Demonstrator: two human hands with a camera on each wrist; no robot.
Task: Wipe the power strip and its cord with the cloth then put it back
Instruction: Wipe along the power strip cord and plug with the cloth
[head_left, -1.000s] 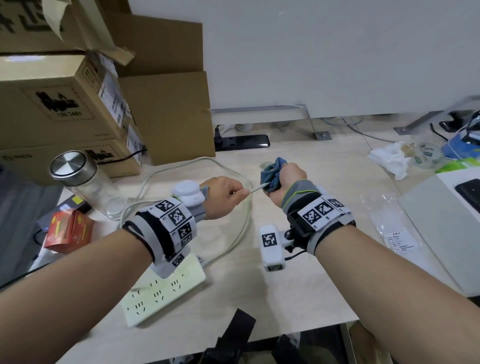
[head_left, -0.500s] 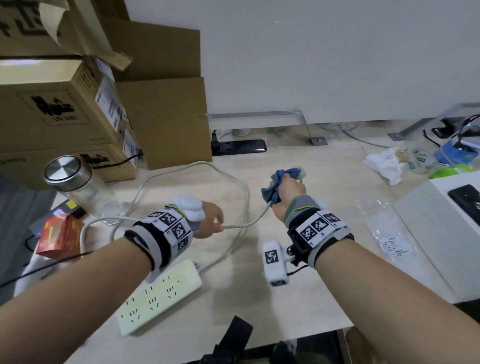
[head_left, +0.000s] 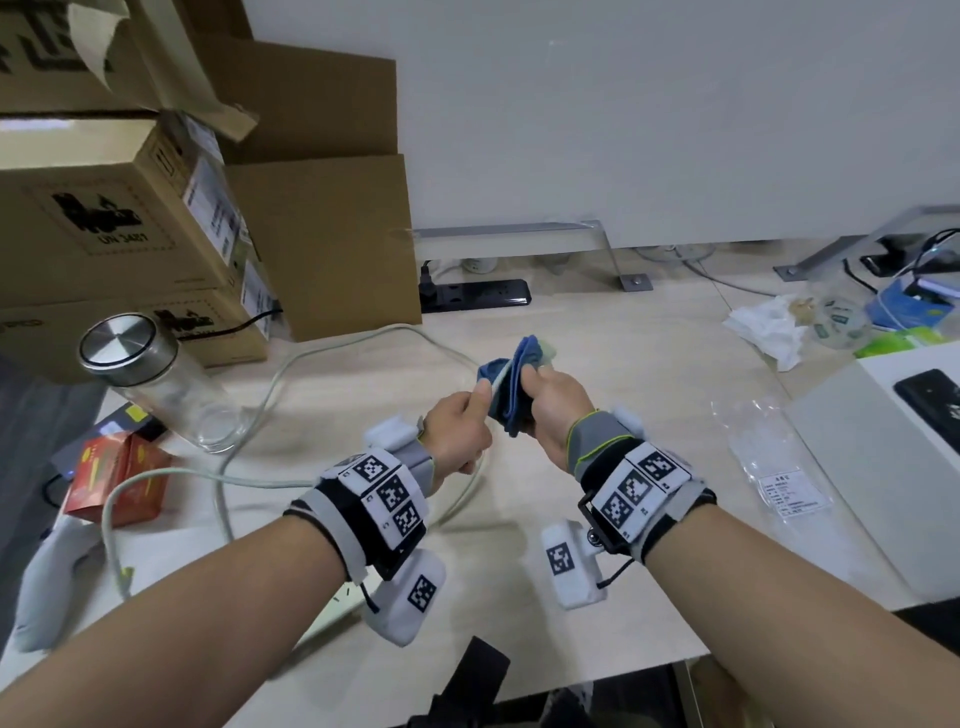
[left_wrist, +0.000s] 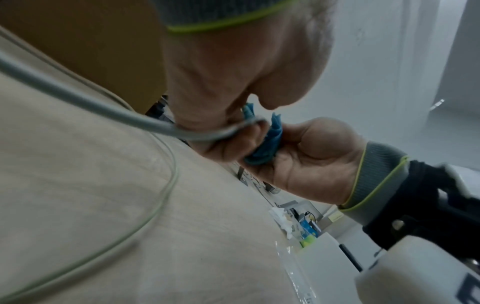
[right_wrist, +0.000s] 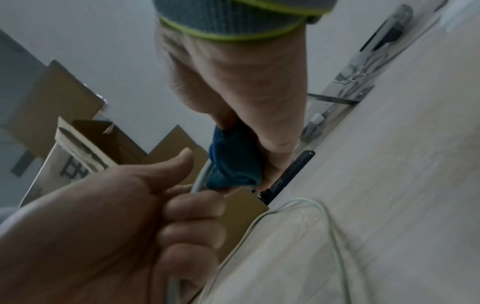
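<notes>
A pale grey-green cord (head_left: 332, 348) lies in loops on the light wooden desk (head_left: 649, 374). My left hand (head_left: 467, 415) pinches the cord right beside a folded blue cloth (head_left: 511, 387). My right hand (head_left: 545, 395) grips that cloth, which is wrapped round the cord. The left wrist view shows the cord (left_wrist: 78, 96) running into my left fingers (left_wrist: 207, 131), with the cloth (left_wrist: 265, 148) in my right palm. From the right wrist the cloth (right_wrist: 231, 164) and cord (right_wrist: 200, 179) meet at my left hand (right_wrist: 187, 197). The power strip (head_left: 340, 597) is mostly hidden under my left forearm.
Stacked cardboard boxes (head_left: 130, 218) fill the back left, with a glass jar (head_left: 156, 384) and a red packet (head_left: 119, 478) in front. A black power strip (head_left: 478, 293) lies along the wall. Crumpled tissue (head_left: 769, 327), a plastic bag (head_left: 769, 452) and a white box (head_left: 883, 441) sit right.
Half a second ago my hands were apart with cord stretched between them. My left hand has since come up the cord to meet the cloth. The power strip has slipped under my forearm.
</notes>
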